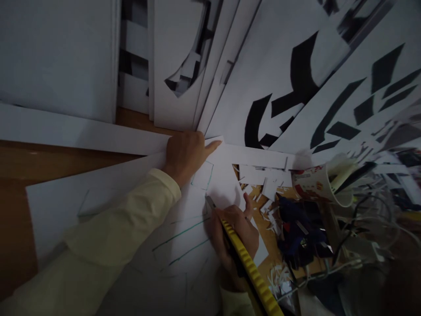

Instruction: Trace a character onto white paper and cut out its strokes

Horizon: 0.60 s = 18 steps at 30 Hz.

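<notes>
A white sheet (pixel 125 245) with thin green and dark drawn lines lies across the lower middle. My left hand (pixel 187 153) presses on its upper edge, knuckles down, with one finger stretched to the right and the others curled under, out of sight. In my right hand (pixel 235 228) is a yellow and black utility knife (pixel 246 263), its metal blade end touching the sheet near a small green-lined rectangle. One finger of the right hand points up; the others wrap round the knife.
Black and white cut-out sheets (pixel 302 70) lie at the top right. A printed paper cup (pixel 311 183) with tools leans at the right, beside tangled cables and dark blue objects (pixel 296 228). Paper scraps (pixel 269 188) litter the wooden table (pixel 15 219). White boards (pixel 55 57) fill the top left.
</notes>
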Tool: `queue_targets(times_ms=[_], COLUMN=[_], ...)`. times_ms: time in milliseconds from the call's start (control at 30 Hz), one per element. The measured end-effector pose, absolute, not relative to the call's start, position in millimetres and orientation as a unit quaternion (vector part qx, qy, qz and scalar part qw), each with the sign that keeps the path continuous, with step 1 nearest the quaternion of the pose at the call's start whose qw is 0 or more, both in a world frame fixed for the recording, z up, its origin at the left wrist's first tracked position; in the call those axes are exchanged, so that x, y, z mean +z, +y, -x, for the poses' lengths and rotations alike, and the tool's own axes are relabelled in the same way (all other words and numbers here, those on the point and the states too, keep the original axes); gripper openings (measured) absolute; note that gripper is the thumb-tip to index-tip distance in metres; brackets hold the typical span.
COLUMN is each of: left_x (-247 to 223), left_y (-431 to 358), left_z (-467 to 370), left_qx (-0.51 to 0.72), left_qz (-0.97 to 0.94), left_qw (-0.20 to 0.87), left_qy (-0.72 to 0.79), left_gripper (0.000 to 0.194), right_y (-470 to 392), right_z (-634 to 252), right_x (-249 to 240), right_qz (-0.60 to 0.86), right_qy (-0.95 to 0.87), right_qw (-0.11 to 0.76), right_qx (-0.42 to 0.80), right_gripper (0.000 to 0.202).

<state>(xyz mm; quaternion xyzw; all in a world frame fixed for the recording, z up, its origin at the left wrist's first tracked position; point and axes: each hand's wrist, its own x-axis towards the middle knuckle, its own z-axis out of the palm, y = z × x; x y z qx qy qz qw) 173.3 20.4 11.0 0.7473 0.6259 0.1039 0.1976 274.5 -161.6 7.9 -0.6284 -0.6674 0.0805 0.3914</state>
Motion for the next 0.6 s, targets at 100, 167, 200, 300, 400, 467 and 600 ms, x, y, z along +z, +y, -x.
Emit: queue_targets(times_ms=[100,167,200,300,400,467,600], left_x=[11,11,11,10,10,10,9], left_y=[21,20,20,21,21,21,21], left_z=[-173,-173,-173,-173,-173,-173,-172], left_qx=[0.106,0.111,0.112,0.113,0.1,0.098,0.111], left_qz=[-0.747,-0.748,-0.748,-0.747,-0.742,-0.741,-0.742], left_qw=[0.197,0.199,0.2,0.202,0.211,0.216,0.225], left_qy=[0.626,0.624,0.623,0.623,0.628,0.628,0.622], left_gripper=[0.072,0.072,0.072,0.073,0.073,0.073,0.073], right_y=[-162,-162,-163,-165,-168,-170,-174], right_z=[-274,-272,-272,-269,-268,-268,-271], right_x=[12,14,14,15,16,16,15], right_qz=[0.628,0.628,0.633,0.648,0.65,0.649,0.642], right_qy=[-0.665,-0.665,-0.662,-0.642,-0.642,-0.647,-0.658], right_qw=[0.394,0.393,0.392,0.399,0.395,0.389,0.382], right_qx=[0.09,0.091,0.093,0.097,0.096,0.094,0.091], right_gripper=[0.016,0.016,0.015,0.014,0.013,0.014,0.016])
